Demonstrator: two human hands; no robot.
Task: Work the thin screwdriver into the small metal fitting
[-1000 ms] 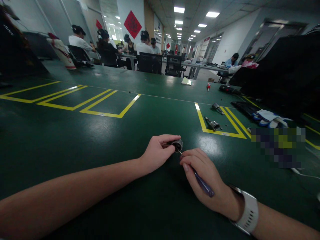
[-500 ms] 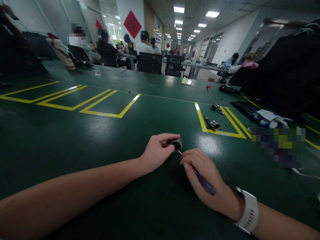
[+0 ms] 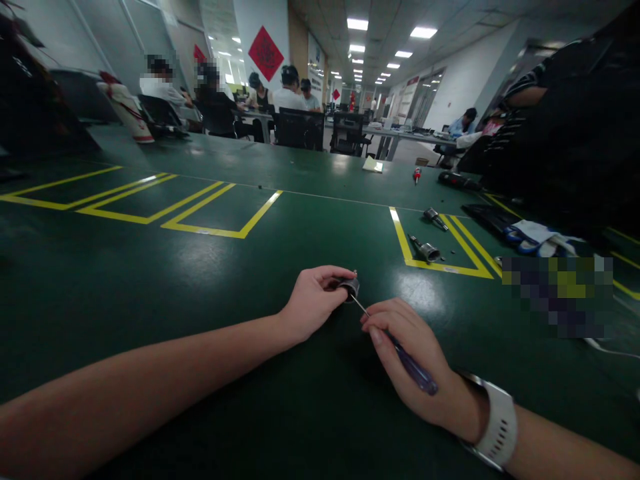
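Observation:
My left hand (image 3: 314, 299) is closed around a small round metal part (image 3: 353, 285), whose hollow, dark opening faces toward me and to the right. Its far side is hidden by my fingers. In my right hand (image 3: 407, 350) is a screwdriver (image 3: 414, 368) with a translucent purple handle. The thin shaft slants up to the left, and its tip is at the opening of the metal part; how deep it reaches I cannot tell. Both hands are low over the green table (image 3: 240, 407).
Two metal parts with shafts, a nearer one (image 3: 427, 251) and a farther one (image 3: 435, 218), lie by yellow tape at right. Beyond are gloves (image 3: 543, 238), a red-tipped object (image 3: 417, 175) and a paper pad (image 3: 373, 165). A person in dark clothing (image 3: 565, 140) is at the right edge.
The metal part has tilted and shifted slightly left in my left hand. My right hand has drawn a little right, and more of the screwdriver shaft shows. At right, a striped sleeve has appeared.

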